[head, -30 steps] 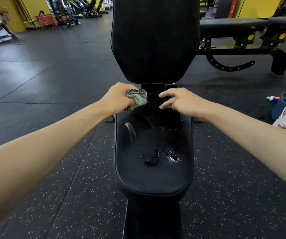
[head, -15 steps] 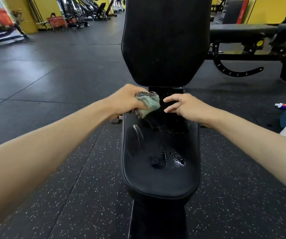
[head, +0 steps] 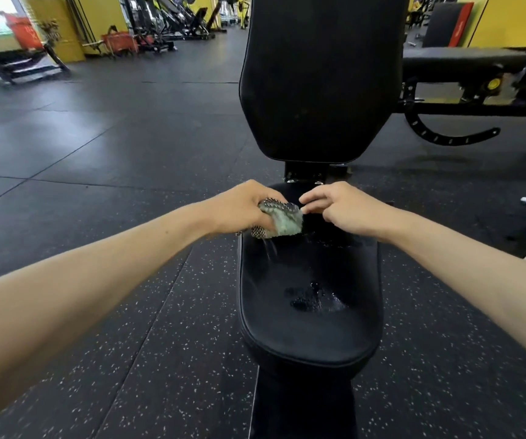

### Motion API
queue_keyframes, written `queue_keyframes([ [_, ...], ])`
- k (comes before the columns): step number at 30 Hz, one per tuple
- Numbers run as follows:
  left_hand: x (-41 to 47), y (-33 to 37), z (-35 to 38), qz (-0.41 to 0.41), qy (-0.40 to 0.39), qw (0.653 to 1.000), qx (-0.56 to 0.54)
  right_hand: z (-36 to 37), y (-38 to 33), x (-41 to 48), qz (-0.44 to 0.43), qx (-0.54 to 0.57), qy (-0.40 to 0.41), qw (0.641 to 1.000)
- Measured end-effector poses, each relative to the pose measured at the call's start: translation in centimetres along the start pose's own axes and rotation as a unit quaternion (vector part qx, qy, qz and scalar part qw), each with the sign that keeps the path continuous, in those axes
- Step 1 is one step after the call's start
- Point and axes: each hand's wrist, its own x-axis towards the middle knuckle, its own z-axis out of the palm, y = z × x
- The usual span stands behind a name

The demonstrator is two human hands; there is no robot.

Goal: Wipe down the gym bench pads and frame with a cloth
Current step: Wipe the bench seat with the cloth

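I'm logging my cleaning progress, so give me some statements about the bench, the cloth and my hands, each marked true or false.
1. The left hand grips the crumpled green cloth. True.
2. The black padded seat is dry all over. False: a wet patch glistens near its middle.
3. The black backrest pad lies flat. False: it stands raised behind the seat.
4. The right hand is close beside the cloth. True.
5. The cloth is at the seat's near end. False: it is at the far end, by the backrest.
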Motion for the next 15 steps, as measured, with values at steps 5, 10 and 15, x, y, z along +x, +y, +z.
queue_keyframes([
  [5, 1.3, -2.1, -3.4, -0.037, 0.203, 0.978, -0.016, -0.2, 0.2, 0.5, -0.009, 0.012, 0.010, 1.000],
  [10, 2.4, -3.6, -1.8, -0.050, 0.185, 0.977, 0.095, 0.2, 0.3, 0.2, -0.023, 0.013, 0.011, 1.000],
  [15, 1.1, -3.9, -1.2, -0.016, 0.158, 0.981, 0.111, 0.3, 0.9, -0.3, -0.037, 0.008, 0.005, 0.999],
])
